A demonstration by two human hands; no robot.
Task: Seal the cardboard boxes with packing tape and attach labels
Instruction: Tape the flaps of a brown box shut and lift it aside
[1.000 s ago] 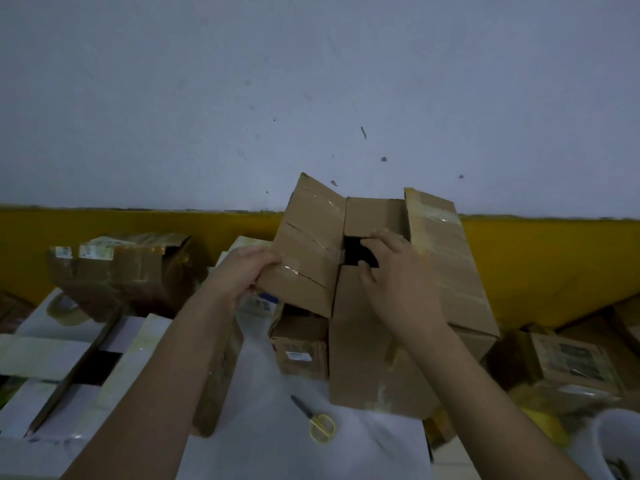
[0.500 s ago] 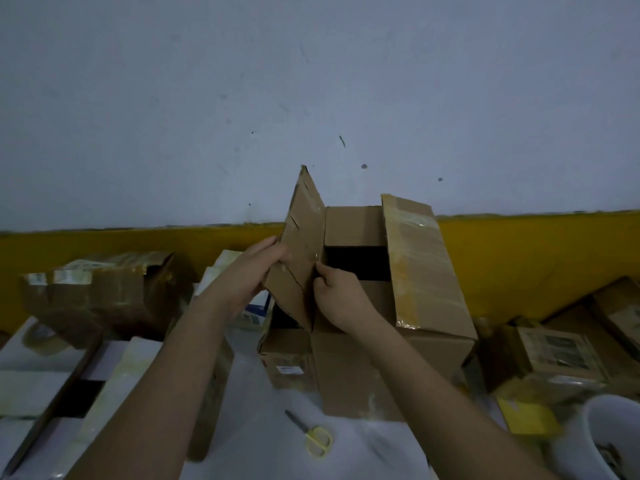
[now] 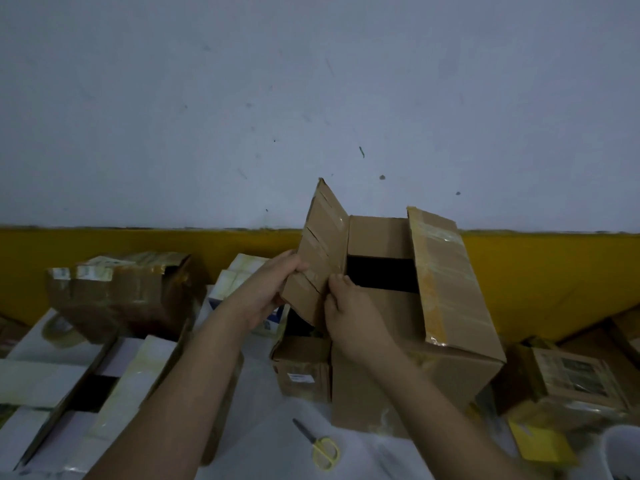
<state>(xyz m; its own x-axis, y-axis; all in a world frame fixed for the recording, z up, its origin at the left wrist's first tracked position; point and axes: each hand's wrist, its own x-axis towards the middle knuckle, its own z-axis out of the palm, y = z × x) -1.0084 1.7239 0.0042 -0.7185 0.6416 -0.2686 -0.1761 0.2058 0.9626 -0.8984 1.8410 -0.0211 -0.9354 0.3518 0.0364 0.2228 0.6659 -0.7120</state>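
While both hands grip its left flap [image 3: 320,251], cardboard box [image 3: 415,368] open, scissors [image 3: 320,448] nearby.

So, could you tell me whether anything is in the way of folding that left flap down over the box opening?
Nothing visible blocks it. The left hand and right hand both grip the left flap, raised beside the dark opening of the box. The right flap leans outward, clear of it.

Bare forearms [image 3: 187,386]; ringless, gloveless hands [image 3: 353,313]
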